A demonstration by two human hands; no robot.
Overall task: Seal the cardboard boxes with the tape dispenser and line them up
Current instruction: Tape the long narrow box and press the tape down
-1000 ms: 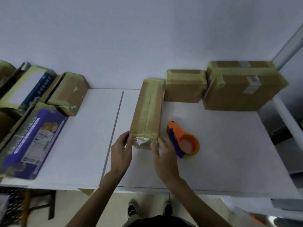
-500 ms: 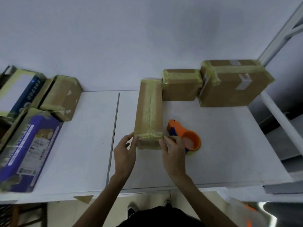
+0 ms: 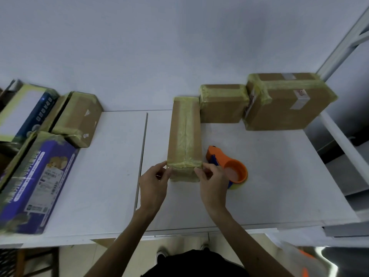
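Left hand (image 3: 156, 177) and right hand (image 3: 212, 177) are each pinched on a near corner of the box (image 3: 184, 136), lying on the desk (image 3: 279, 176) beside the dispenser (image 3: 229, 166). Tape ends should be rubbed flat, wrinkles pressed outward.

Probably a packing room, taped parcels (image 3: 289, 102), white worktable (image 3: 269, 176), metal racking (image 3: 343, 43)

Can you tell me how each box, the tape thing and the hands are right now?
Long box, taped, lying flat.
Small box, taped, beside the long box.
Big box, taped, beside the small box.
Tape dispenser, lying on the table.
Left hand, holds the long box's near left corner.
Right hand, holds its near right corner.
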